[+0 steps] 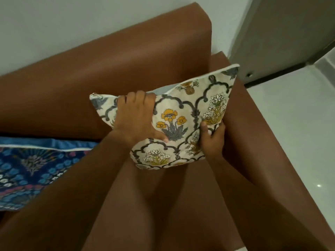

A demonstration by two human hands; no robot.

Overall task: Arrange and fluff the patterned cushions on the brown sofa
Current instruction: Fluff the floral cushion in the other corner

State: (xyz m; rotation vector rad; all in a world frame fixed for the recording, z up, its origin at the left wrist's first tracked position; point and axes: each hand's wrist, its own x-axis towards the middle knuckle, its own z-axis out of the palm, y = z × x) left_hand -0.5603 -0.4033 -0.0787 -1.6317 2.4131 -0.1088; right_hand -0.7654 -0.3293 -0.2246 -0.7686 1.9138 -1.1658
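This is a home, a sitting room by the look of it. A brown sofa [126, 57] stands against a plain white wall [72, 24], and 2 patterned cushions sit on it: a cream floral cushion [181, 116] at the armrest end and a blue floral cushion [30, 171] on the seat. Beside the sofa runs a glossy white tiled floor [293, 124], with a grey door [290, 28] at the corner.
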